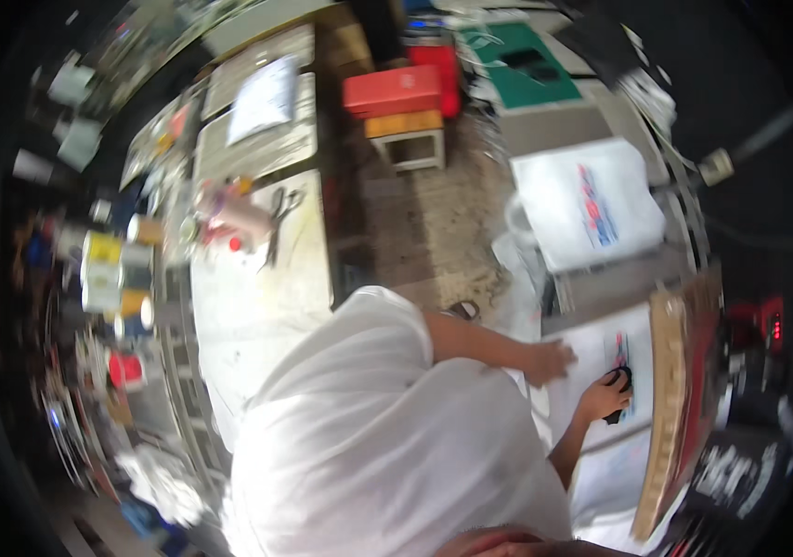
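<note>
My right hand (pixel 604 397) is closed round a small black hand tool (pixel 617 382), whose exact kind I cannot make out. It rests on a white printed sheet (pixel 591 348) with a small red and blue print. My left hand (pixel 550 362) is over the left part of that sheet, blurred by motion, its fingers loosely apart and nothing visible in them. Beyond both hands lies a white piece with a red and blue print (pixel 591 204), flat on a grey board.
A brown cardboard-like edge (pixel 664 399) borders the sheet on the right. Farther off are a green cutting mat (pixel 517 65) and a red box (pixel 392 91) on a stool (pixel 408 139). On the left, scissors (pixel 278 218) lie on a white table (pixel 266 311).
</note>
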`<state>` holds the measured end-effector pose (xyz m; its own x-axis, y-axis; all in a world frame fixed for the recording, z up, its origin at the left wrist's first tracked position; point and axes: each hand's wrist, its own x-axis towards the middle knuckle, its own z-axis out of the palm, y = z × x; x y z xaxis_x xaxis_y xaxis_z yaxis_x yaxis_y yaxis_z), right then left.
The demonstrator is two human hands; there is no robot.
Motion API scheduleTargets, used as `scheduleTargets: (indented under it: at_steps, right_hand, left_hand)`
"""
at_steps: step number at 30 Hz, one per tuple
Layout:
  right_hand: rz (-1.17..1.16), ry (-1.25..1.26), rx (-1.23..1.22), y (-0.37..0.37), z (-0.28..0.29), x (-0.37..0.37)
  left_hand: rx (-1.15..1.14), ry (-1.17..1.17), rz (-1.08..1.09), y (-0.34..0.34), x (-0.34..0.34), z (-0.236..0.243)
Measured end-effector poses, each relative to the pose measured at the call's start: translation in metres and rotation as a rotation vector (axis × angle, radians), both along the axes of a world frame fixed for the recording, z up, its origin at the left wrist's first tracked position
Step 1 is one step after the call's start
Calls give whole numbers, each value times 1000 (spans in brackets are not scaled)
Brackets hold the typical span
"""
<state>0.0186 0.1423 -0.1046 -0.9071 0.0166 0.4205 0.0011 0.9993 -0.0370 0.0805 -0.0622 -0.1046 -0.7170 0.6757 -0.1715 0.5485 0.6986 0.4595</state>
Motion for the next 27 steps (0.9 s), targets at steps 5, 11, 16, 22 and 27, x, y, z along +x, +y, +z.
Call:
scheduleTargets:
  at_steps: [5, 11, 16, 22, 27]
  right_hand:
    - [498, -42, -176, -102, 22, -46]
    - [-56, 46, 114, 70, -5, -82]
    - [113, -37, 475, -34, 8, -90]
    - [550, -155, -76, -24, 20, -48]
    - [25, 73, 195, 85, 4, -23]
  left_hand:
    - [-30, -54, 64, -11, -9, 11]
    - [-7, -23, 57, 5, -19, -11]
    - [-15, -55, 34, -4, -18, 9]
    - [41, -92, 62, -14, -16, 4]
    - [24, -90, 56, -4, -18, 5]
